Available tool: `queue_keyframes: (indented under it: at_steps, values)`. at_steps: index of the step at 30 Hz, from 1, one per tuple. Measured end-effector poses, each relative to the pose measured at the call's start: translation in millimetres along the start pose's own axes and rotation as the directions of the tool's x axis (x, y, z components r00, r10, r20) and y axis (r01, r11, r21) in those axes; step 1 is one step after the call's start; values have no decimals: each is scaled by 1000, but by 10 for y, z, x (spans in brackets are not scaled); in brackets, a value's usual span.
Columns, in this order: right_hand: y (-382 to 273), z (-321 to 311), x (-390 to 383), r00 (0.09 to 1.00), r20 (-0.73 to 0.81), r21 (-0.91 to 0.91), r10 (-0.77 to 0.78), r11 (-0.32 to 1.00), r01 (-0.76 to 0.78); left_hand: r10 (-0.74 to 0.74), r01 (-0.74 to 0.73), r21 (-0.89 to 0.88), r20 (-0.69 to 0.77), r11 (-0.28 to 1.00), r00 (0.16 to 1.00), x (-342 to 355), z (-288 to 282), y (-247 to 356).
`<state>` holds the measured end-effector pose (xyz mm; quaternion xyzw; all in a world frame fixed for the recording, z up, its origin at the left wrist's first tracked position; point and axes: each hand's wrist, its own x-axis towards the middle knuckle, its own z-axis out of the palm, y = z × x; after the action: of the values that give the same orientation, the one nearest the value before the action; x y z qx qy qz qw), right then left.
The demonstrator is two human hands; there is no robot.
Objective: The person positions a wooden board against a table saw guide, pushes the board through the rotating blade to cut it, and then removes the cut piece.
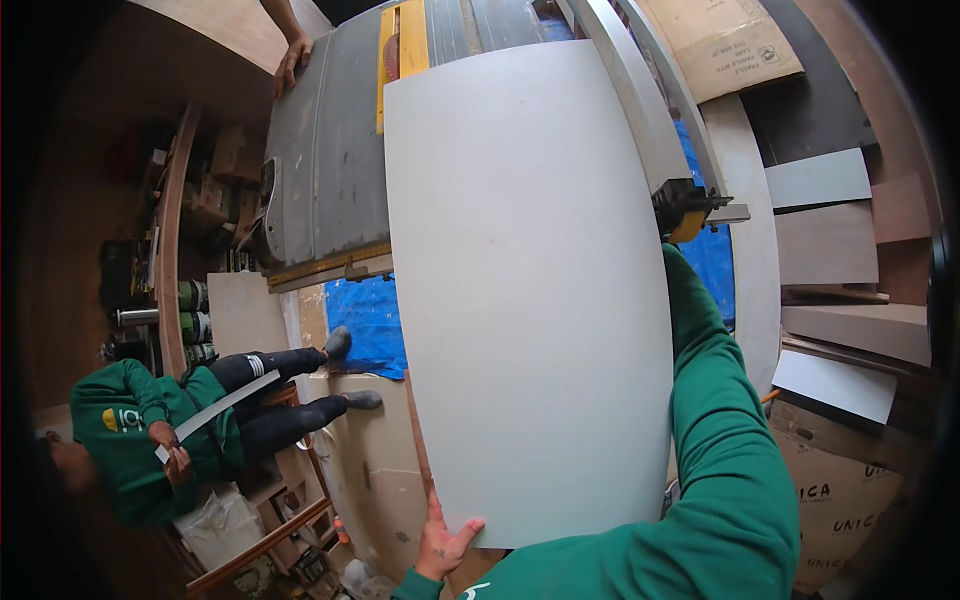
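A large white panel [525,290] lies over the grey table saw [325,170], beside its metal fence [630,90]. My left hand [447,540] grips the panel's lower left corner, thumb on the top face and fingers along the edge. My right arm [715,400], in a green sleeve, runs up along the panel's right edge toward a black and yellow fence clamp [685,210]; the hand itself is hidden there. Left of the panel, a yellow insert [414,40] surrounds a red part [393,55] on the saw.
Another person's hand [293,60] rests on the saw's far left. A co-worker in green [150,440] stands at left holding a white strip. Shelves with cans and boxes [195,330] are behind them. Boards and cardboard [825,330] line the right side; a blue sheet [355,330] lies below.
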<state>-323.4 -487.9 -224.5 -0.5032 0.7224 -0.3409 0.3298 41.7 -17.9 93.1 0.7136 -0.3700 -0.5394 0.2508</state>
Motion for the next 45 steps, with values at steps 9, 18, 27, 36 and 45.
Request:
queue_keyframes:
  at_steps: [9, 18, 27, 36, 45]
  values:
    - [-87, -96, -341, 999, 39, 47, -12, 999, 10, -20, 20, -17, 3, 1000, 1000, -10, 8, -23]
    - [-18, -87, -989, 995, 101, 121, 15, 992, -27, 11, -11, -20, 7, 1000, 1000, 2, 23, -3]
    - [-29, -117, -1205, 991, 132, 132, 26, 990, -43, -22, 22, -21, 0, 1000, 1000, -13, 32, 28]
    - [-9, -142, -1352, 989, 148, 149, 32, 987, -54, 5, -5, 11, 8, 1000, 1000, 19, 24, 57]
    - [27, -134, -1443, 985, 168, 158, 35, 985, -62, -2, 3, 55, -4, 998, 1000, -5, 12, -56]
